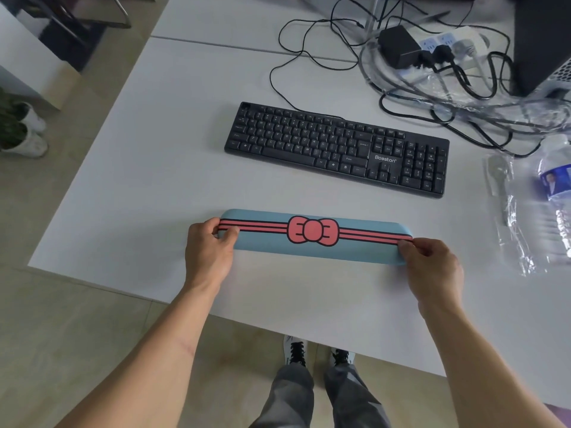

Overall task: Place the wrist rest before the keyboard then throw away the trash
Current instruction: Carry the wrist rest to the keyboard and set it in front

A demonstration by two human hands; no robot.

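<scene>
A long blue wrist rest (355, 245) with pink stripes and a pink bow lies across the white table (139, 180), a hand's width nearer to me than the black keyboard (336, 148). My left hand (210, 251) pinches its left end. My right hand (432, 267) pinches its right end. A crumpled clear plastic wrapper (513, 217) lies on the table to the right of the keyboard and the wrist rest.
A plastic water bottle (556, 180) lies at the right edge beside the wrapper. Tangled black cables (432, 88), a power strip (448, 41) and a dark computer case (540, 41) fill the far right. White pots with plants (27, 131) stand on the floor at left.
</scene>
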